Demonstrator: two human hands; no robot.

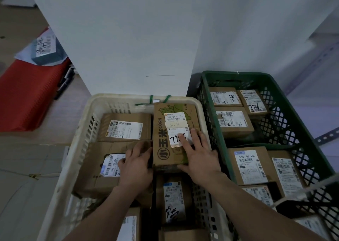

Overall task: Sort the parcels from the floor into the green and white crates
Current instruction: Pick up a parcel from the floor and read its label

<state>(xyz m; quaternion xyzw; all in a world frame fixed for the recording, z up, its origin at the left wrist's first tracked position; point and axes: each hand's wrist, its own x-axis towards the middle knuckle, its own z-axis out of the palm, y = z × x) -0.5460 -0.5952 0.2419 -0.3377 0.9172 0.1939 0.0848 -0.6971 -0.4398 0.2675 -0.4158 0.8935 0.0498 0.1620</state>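
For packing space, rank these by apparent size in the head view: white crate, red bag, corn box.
1. white crate
2. red bag, partly cut off by the frame
3. corn box, nearer the camera yet looks smaller

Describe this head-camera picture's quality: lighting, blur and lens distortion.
Head view: dim, flat indoor light with no glare, the white wall brightest; head view: wide-angle bending bows the rims of the green crate and white crate; head view: the blue-grey parcel at upper left is smeared, while the label on the corn box under the right hand reads clearly.
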